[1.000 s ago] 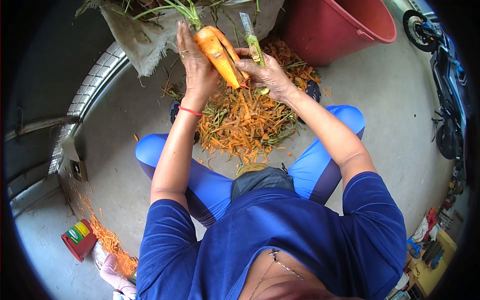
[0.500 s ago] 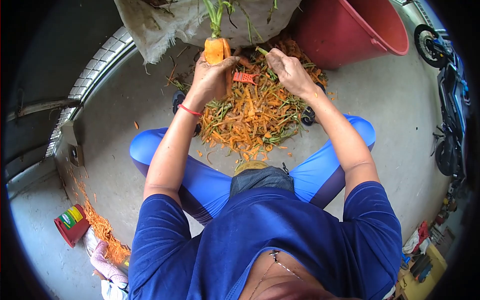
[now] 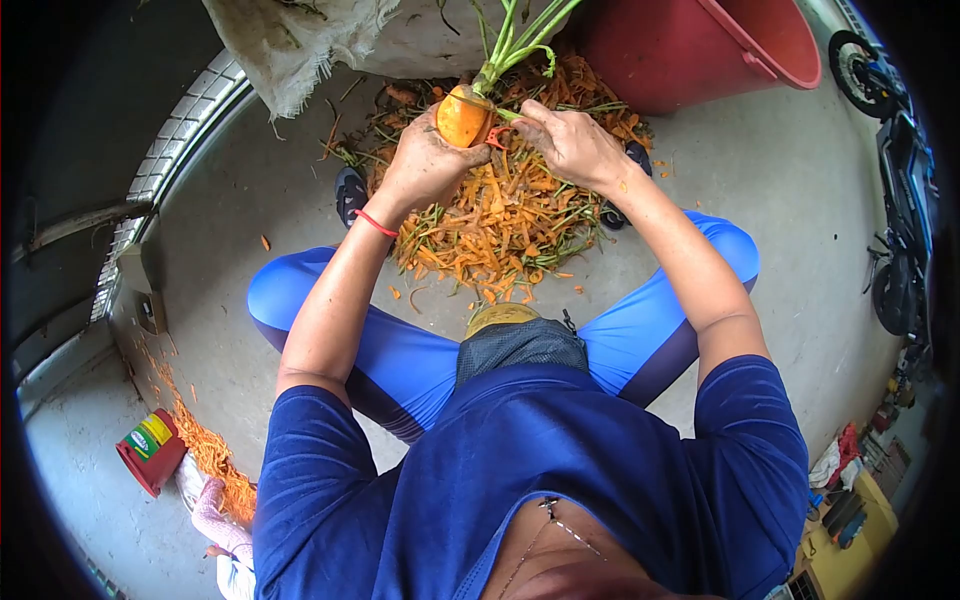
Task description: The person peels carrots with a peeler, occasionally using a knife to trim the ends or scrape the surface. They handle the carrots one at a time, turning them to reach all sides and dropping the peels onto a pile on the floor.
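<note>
My left hand (image 3: 432, 160) is closed around a thick orange carrot (image 3: 463, 118), whose leafy green stalks (image 3: 515, 45) point up and right. A thin dark line crosses the carrot's top. Beside it, my right hand (image 3: 570, 145) pinches a thin green stalk-like piece (image 3: 508, 114) that reaches to the carrot's crown. Whether this piece is joined to the carrot, I cannot tell. An orange-red peeler (image 3: 497, 137) shows partly between the hands, by my left thumb; what supports it is hidden. Below lies a heap of carrot peelings and green stems (image 3: 500, 220).
A large red bucket (image 3: 680, 60) stands beyond the heap, next to a pale sack (image 3: 430, 40). A motorcycle (image 3: 895, 190) is at the far right. At lower left are a small red bucket (image 3: 150, 452), orange shreds (image 3: 215, 460) and another person's sleeve (image 3: 220, 520).
My left hand has moved right with the carrot, tilting it. My right hand has come in a little to the left, bringing the green piece against the carrot's top. The peeler now shows higher.
</note>
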Motion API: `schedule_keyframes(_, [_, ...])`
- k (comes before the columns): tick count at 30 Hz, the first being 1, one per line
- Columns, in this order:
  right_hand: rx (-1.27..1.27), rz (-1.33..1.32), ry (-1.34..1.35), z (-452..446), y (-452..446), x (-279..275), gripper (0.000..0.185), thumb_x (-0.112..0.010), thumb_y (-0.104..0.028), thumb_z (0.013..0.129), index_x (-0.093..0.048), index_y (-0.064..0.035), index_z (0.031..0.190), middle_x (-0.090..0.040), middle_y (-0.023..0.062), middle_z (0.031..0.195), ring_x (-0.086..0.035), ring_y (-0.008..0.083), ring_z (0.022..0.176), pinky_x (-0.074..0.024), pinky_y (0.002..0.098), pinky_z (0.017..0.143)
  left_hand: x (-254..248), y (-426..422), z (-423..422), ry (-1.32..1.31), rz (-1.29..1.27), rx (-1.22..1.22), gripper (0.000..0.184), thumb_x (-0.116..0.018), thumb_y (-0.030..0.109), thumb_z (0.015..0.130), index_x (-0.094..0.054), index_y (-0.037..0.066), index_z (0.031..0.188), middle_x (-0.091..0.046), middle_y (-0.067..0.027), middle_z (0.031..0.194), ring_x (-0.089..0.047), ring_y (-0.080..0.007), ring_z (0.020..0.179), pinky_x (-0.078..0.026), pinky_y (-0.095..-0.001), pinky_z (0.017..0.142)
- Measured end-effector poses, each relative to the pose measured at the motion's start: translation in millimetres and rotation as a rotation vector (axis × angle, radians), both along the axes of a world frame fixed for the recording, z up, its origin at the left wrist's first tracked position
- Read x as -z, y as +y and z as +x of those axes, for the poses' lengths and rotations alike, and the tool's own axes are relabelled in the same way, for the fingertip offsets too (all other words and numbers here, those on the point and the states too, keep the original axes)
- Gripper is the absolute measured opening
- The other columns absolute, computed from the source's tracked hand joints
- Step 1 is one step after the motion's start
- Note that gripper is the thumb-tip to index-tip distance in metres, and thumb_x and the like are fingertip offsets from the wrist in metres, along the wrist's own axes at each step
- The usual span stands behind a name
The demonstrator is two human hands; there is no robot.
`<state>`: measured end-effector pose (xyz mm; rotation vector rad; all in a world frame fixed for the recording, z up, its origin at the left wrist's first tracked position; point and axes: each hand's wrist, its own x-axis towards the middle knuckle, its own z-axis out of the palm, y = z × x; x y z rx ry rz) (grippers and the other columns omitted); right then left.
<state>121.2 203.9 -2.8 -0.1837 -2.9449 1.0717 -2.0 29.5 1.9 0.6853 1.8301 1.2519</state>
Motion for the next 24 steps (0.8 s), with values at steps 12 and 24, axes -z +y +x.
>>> schedule_keyframes(12, [-0.374, -0.03, -0.078, 8, 24, 143, 0.032, -0.039, -0.029, 0.096, -0.056, -0.0055, 0.11, -0.064, 0.0184, 0.097, -0.063, 0.0339, 0.092, -0.0481, 0.0434, 0.082, -13, 17, 45, -0.102, 0.293, 0.341, 0.039, -0.074, 0.015, 0.073, -0.059, 0.007, 0.107, -0.061, -0.001, 0.084, -0.056, -0.0073, 0.073, -0.048, -0.0238, 0.067])
schedule_keyframes(24, [0.159, -0.166, 0.031, -17, -12, -7, 0.065, -0.022, -0.066, 0.091, -0.055, -0.0128, 0.109, -0.066, 0.009, 0.074, -0.065, 0.0245, 0.06, -0.0517, 0.038, 0.06, 12, 4, -35, -0.715, 0.507, -0.505, 0.053, -0.035, 0.049, 0.096, -0.048, 0.003, 0.119, -0.061, -0.0147, 0.098, -0.064, -0.0251, 0.083, -0.055, -0.0386, 0.074])
